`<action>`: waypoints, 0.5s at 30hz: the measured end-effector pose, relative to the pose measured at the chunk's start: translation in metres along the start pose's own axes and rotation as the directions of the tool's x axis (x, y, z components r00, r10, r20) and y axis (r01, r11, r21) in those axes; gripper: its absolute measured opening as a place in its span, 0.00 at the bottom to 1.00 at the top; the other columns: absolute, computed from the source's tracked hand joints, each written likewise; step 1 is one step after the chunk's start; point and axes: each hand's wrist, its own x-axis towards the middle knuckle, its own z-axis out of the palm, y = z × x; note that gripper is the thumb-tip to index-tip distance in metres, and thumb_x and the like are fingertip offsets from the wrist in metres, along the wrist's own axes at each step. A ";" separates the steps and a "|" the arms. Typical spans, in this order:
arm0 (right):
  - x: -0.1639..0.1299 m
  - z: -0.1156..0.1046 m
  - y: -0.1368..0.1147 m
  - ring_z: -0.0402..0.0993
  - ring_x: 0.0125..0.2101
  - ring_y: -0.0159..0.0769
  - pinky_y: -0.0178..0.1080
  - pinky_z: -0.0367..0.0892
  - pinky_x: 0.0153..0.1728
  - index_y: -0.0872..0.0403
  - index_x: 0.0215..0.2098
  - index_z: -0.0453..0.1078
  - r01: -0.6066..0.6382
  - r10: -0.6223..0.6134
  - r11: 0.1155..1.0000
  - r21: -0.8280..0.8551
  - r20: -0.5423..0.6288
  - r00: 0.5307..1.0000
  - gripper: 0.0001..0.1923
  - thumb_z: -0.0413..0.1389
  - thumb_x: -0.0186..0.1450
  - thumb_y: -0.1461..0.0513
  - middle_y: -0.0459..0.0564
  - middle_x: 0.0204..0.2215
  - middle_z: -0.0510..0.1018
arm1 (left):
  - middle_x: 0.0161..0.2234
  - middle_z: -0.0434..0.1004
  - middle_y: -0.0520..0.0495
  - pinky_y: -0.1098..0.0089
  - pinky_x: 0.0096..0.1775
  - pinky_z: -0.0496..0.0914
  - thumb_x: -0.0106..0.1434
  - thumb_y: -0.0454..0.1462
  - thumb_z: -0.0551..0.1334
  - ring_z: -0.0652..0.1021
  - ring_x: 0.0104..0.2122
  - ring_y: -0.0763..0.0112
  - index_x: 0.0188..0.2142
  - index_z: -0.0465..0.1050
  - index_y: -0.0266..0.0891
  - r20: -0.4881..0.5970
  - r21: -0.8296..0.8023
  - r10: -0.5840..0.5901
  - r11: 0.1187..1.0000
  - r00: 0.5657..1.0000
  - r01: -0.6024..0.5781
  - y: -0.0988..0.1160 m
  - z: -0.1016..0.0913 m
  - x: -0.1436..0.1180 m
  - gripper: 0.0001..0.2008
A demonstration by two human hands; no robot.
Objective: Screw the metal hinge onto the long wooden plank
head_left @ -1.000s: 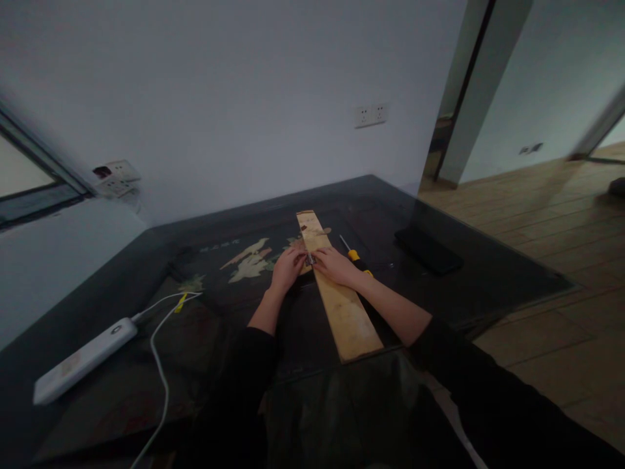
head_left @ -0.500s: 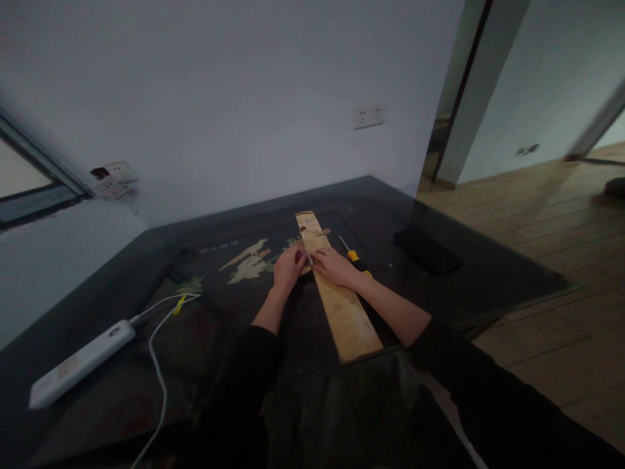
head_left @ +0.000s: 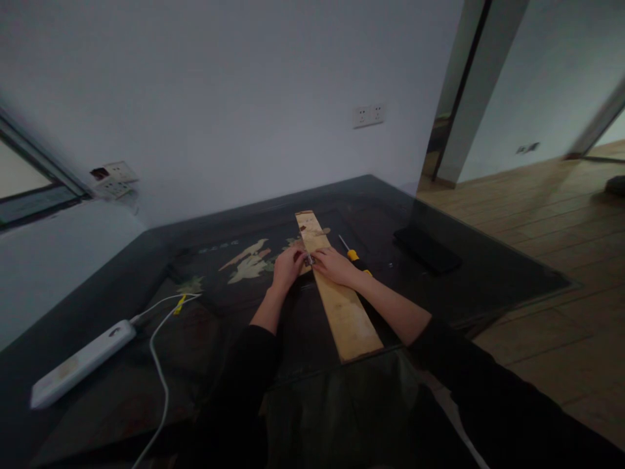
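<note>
A long pale wooden board (head_left: 342,306) lies on the dark table, running away from me. At its left edge, between my hands, is a small metal piece (head_left: 308,260) with a pattern of dark holes, perhaps a hinge; its exact kind is too small to make out. My left hand (head_left: 287,264) is closed, thumb and fingers pinching that piece from the left. Across the board lies my right hand (head_left: 334,266), fingers bent over it and fingertips at the metal piece. A screwdriver (head_left: 355,256) with a yellow and black handle rests just right of the board.
To the right on the table (head_left: 488,273) lies a flat black object (head_left: 427,251). A white power strip (head_left: 83,365) is at the left, its white cable (head_left: 161,371) running to the front edge. A wall (head_left: 244,130) stands behind the table.
The metal piece now shows a broader dark-patterned face beside the board's left edge, where a narrow bright strip showed before. My left hand has shifted very slightly; board and screwdriver stay put.
</note>
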 end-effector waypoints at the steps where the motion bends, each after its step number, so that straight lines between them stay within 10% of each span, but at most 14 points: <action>1: 0.000 0.000 0.000 0.67 0.54 0.44 0.45 0.60 0.57 0.60 0.56 0.69 0.003 -0.003 1.000 0.005 -0.004 1.000 0.17 0.50 0.72 0.61 0.61 0.52 0.74 | 0.33 0.80 0.45 0.68 0.37 0.68 0.66 0.39 0.60 0.78 0.34 0.65 0.34 0.74 0.40 -0.001 0.000 -0.022 1.000 1.000 0.022 0.002 -0.001 0.000 0.07; 15: 0.000 -0.001 0.000 0.68 0.55 0.46 0.47 0.61 0.57 0.60 0.56 0.69 -0.003 0.003 1.000 0.014 0.007 1.000 0.18 0.52 0.71 0.60 0.62 0.53 0.74 | 0.32 0.79 0.46 0.69 0.39 0.72 0.64 0.38 0.59 0.79 0.33 0.68 0.36 0.71 0.38 -0.166 -0.290 -0.248 0.938 0.954 0.193 -0.027 -0.025 -0.006 0.05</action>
